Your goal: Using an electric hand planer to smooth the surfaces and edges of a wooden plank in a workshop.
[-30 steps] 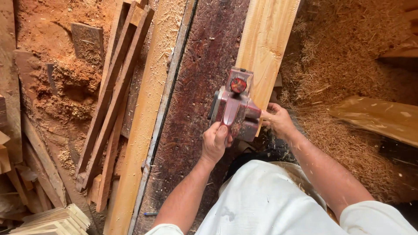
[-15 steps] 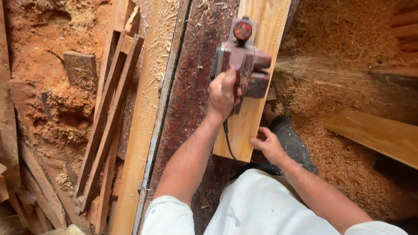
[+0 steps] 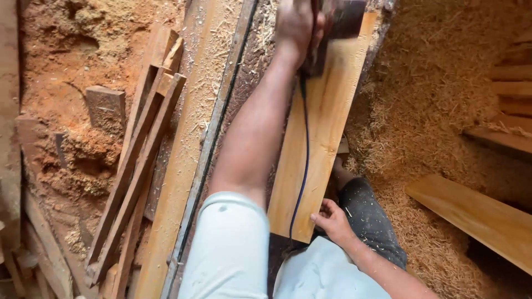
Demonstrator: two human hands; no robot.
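My left hand [image 3: 296, 25] is stretched far forward, gripping the handle of an electric hand planer [image 3: 338, 22] that is partly cut off at the top edge. The planer rests on a pale wooden plank [image 3: 327, 127] lying lengthwise on a dark workbench [image 3: 252, 72]. A blue power cord [image 3: 302, 166] runs back along the plank from the tool. My right hand [image 3: 332, 218] presses against the near right corner of the plank, fingers spread on its edge.
Thick wood shavings [image 3: 432, 111] cover the ground to the right, with planed boards [image 3: 476, 216] lying on them. A long board [image 3: 185, 166], thin battens [image 3: 144, 155] and a wood block [image 3: 105, 105] lie on sawdust to the left.
My left hand has pushed the planer forward along the plank, from its near end to its far end. My right hand left the tool and now holds the plank's near corner.
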